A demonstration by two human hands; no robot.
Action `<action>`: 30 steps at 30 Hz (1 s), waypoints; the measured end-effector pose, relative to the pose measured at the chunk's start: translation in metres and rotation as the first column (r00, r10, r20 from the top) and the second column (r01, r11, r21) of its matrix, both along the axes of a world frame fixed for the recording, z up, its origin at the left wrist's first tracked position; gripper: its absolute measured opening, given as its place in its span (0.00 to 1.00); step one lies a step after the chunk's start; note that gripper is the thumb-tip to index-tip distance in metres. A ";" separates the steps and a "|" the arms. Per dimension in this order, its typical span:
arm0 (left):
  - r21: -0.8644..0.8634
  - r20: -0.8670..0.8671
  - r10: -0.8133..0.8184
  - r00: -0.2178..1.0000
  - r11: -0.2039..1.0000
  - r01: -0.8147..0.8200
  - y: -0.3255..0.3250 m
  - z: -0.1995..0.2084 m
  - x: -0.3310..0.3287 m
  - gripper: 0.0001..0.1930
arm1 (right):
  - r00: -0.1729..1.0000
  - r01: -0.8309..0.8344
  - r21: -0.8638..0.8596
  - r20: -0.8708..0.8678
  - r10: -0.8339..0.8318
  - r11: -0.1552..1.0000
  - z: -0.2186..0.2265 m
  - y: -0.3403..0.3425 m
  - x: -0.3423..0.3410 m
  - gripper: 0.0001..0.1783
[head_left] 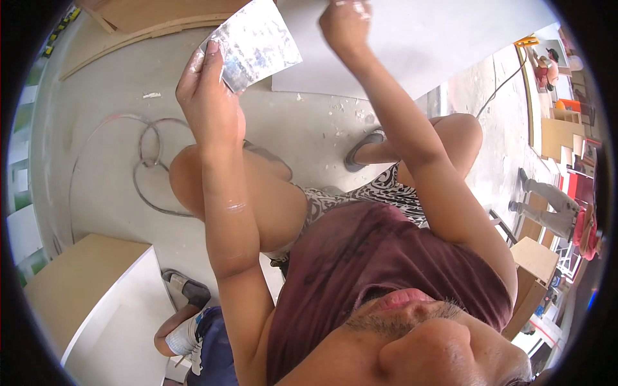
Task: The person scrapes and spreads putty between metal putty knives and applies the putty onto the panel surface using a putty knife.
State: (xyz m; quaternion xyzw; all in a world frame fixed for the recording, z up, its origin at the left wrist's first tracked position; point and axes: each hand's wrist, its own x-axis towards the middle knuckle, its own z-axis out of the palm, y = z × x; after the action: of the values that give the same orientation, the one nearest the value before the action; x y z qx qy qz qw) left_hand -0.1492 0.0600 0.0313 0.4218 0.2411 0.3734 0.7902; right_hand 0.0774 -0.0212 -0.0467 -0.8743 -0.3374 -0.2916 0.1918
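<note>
My left hand (212, 96) is closed on a flat, square, whitish plate (261, 45) smeared with grey and white paste. The thumb presses on its face and the fingers go behind it. At the top edge, my right hand (346, 27) is curled in front of a large white panel (444, 45). White paste sticks to its fingers. The frame cuts the fingers off partly, so I cannot make out what they hold. Whether this hand touches the panel cannot be told.
A looped hose (149, 145) lies on the grey floor, with white crumbs (341, 119) near my feet. Wooden boards (148, 22) are at the upper left. An open box-like cabinet (122, 302) stands lower left, beside another person (206, 338). More people (553, 212) are far right.
</note>
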 end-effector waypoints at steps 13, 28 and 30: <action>-0.075 0.150 0.117 0.982 0.991 -0.107 0.025 0.004 -0.020 0.13 | 0.992 0.039 0.031 0.117 -0.043 0.999 -0.044 0.051 -0.022 0.33; -0.059 0.207 0.098 0.973 0.994 -0.088 0.027 0.010 -0.026 0.11 | 0.975 0.000 0.248 0.217 -0.056 0.969 0.073 0.014 0.024 0.28; -0.108 0.188 0.128 0.974 0.988 -0.109 0.027 0.010 -0.025 0.11 | 0.972 0.013 0.232 0.227 -0.067 0.973 0.074 0.036 0.019 0.28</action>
State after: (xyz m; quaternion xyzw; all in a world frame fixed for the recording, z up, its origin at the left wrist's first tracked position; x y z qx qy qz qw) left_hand -0.1737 0.0869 0.0412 0.3293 0.2056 0.4472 0.8058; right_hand 0.0961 0.0150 0.0278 -0.8126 -0.3041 -0.4329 0.2444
